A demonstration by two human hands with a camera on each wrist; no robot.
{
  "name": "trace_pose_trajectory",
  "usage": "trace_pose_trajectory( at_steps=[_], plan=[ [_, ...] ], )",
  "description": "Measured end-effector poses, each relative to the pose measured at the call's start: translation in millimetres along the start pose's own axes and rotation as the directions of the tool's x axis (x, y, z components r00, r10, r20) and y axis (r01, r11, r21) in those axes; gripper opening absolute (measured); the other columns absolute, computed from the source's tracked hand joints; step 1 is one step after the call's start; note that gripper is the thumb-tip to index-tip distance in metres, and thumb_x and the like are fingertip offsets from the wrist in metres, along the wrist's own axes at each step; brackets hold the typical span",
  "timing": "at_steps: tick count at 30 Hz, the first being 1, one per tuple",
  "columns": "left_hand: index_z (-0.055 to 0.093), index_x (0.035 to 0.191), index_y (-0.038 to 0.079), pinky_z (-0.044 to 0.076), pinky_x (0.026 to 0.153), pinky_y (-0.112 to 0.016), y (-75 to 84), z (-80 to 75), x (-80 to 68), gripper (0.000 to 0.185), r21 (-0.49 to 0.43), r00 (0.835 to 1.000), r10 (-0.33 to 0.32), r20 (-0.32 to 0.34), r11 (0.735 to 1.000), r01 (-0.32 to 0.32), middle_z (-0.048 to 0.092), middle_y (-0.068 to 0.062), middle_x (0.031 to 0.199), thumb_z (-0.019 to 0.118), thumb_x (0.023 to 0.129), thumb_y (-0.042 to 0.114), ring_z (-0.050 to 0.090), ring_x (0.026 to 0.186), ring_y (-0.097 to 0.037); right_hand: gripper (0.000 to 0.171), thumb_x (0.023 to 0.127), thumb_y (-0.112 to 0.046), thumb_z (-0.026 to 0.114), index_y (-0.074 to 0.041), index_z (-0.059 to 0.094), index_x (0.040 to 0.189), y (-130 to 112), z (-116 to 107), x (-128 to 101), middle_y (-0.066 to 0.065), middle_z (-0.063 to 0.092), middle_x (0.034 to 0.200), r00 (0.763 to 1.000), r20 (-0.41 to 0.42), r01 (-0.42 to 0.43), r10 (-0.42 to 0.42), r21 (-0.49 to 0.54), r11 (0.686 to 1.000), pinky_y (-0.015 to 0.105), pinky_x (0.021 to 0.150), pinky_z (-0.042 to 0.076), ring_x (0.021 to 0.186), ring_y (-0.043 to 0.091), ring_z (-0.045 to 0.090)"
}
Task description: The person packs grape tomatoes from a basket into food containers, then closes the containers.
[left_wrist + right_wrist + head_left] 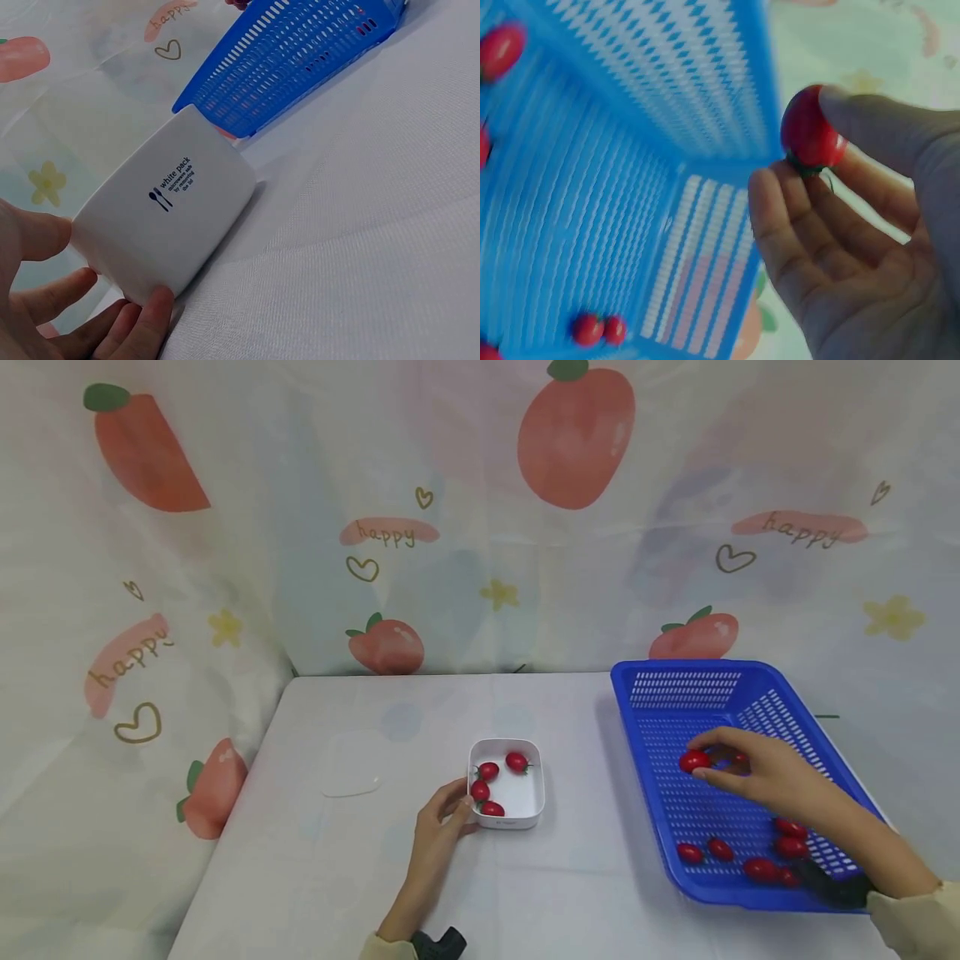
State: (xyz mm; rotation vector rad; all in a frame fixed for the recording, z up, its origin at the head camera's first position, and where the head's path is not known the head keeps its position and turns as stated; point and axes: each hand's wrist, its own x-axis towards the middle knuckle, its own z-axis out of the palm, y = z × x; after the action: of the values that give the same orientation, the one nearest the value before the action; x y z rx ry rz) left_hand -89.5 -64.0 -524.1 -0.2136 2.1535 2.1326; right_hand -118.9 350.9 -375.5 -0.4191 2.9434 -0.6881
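Note:
A small white square container [519, 792] stands mid-table with several red cherry tomatoes [517, 762] inside. My left hand [438, 831] holds it at its left side, thumb near the rim and fingers lower down; its printed wall [172, 187] faces the left wrist camera. Over the blue perforated basket [651, 793], my right hand [768, 768] pinches one cherry tomato [694, 762]. In the right wrist view the thumb presses that red tomato [806, 127] against the fingers, its green stem end facing down. Several more tomatoes [761, 869] lie on the basket floor, mostly toward its near side.
A thin clear curved edge [352, 793] shows on the white table cover [285, 877], left of the container. Behind the table hangs a printed cloth [465, 452] with fruit and hearts. A dark strap [832, 887] on the right wrist hangs over the basket's near rim.

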Motion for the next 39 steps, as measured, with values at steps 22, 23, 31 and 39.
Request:
trace_pose_trajectory(
  at_steps=[22,23,31,39],
  plan=[
    [0.058,0.146,0.016,0.065,0.094,-0.034,6.0,2.8,-4.3,0.042,0.032,1.000,-0.024,-0.011,0.999,0.024,0.059,-0.009,0.148,0.062,0.105,0.024,0.061,0.129,-0.026,0.043,0.096,-0.025,0.077,-0.010,0.065,0.135,-92.7,35.5,-14.6,0.015,0.072,0.123,0.976,-0.194,-0.051,0.100,0.242,0.969,0.040,0.083,0.067,0.106,0.033,0.074],
    [0.058,0.146,0.016,0.065,0.094,-0.035,6.8,3.0,-4.5,0.042,0.030,1.000,-0.028,-0.012,0.999,0.028,0.059,-0.009,0.148,0.062,0.105,0.023,0.061,0.129,-0.026,0.044,0.096,-0.025,0.077,-0.010,0.065,0.135,-97.3,37.0,-13.7,0.014,0.072,0.123,0.974,-0.202,-0.045,0.099,0.257,0.965,0.040,0.083,0.067,0.106,0.033,0.073],
    [0.058,0.146,0.016,0.065,0.094,-0.037,12.3,2.4,-4.3,0.042,0.017,0.998,-0.054,-0.014,0.998,0.055,0.057,-0.010,0.151,0.063,0.104,0.020,0.062,0.131,-0.029,0.042,0.093,-0.017,0.080,-0.007,0.066,0.131,-127.5,55.8,1.5,0.013,0.068,0.122,0.970,-0.231,0.010,0.071,0.335,0.942,0.038,0.086,0.067,0.107,0.029,0.070],
    [0.058,0.146,0.014,0.064,0.096,-0.039,15.2,-1.0,-2.8,0.043,0.019,0.998,-0.068,0.009,0.998,0.068,0.056,-0.013,0.152,0.063,0.104,0.021,0.065,0.128,-0.030,0.038,0.092,-0.015,0.081,-0.006,0.068,0.127,-138.8,79.1,19.0,0.013,0.066,0.121,0.969,-0.235,0.020,0.072,0.367,0.930,0.043,0.089,0.066,0.108,0.028,0.070]
  ],
)
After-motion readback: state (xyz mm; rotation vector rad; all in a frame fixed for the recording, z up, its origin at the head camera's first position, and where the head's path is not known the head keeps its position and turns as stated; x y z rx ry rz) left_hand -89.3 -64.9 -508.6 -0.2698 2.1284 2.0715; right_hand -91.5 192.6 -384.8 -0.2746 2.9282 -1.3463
